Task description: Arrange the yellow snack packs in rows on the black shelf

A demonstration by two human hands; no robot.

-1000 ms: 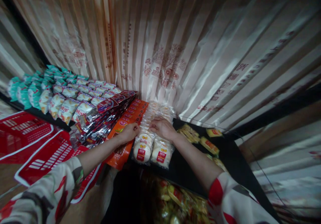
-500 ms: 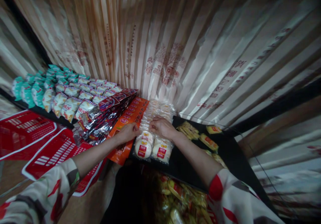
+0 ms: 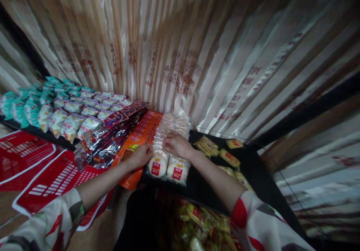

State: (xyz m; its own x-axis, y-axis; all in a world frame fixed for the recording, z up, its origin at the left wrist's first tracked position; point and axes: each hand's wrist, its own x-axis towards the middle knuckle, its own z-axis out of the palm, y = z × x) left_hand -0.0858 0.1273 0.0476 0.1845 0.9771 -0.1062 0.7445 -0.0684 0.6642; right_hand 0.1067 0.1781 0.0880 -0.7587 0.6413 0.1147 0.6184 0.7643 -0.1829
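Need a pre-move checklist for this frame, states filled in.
1. Both hands at the white cracker packs: ok; left hand at the left column's edge, right hand over the columns.
2. Firm grip on a pack: cannot tell; fingertips partly hidden.
3. Packs in two columns: ok.
4. Front two packs' red labels showing: ok.
5. Left forearm not over the orange packaging: not ok, it crosses above.
6. Yellow packets in tidy rows: not ok, scattered.
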